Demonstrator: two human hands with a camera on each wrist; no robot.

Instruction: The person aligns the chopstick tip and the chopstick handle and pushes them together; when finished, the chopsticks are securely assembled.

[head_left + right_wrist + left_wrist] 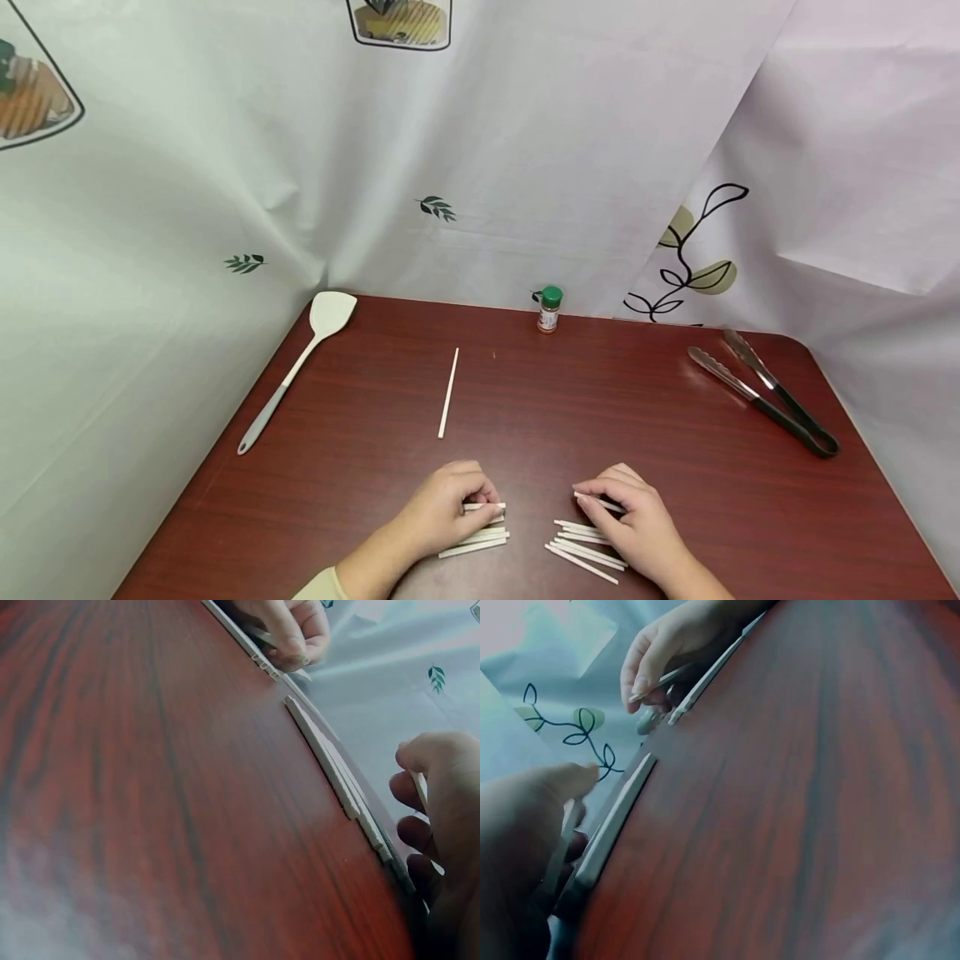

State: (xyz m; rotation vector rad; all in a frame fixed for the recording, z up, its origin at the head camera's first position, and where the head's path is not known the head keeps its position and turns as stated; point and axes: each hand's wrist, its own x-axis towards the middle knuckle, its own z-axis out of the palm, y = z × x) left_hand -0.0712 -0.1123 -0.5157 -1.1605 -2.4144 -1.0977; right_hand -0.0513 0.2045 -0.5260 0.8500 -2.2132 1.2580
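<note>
In the head view, my left hand pinches a thin white stick between thumb and fingers. Below it, several short white sticks lie side by side on the table, partly covered by the hand. My right hand holds another white stick at thumb and fingertips, just over a second group of white sticks spread at slight angles. The two groups lie apart, one near each hand. Both wrist views show the held sticks low above the table, beside the lying ones.
One longer white stick lies alone beyond the hands on the dark red table. At the left edge rests a white spatula. A green-capped spice jar stands at the back, and spread metal tongs lie at the right.
</note>
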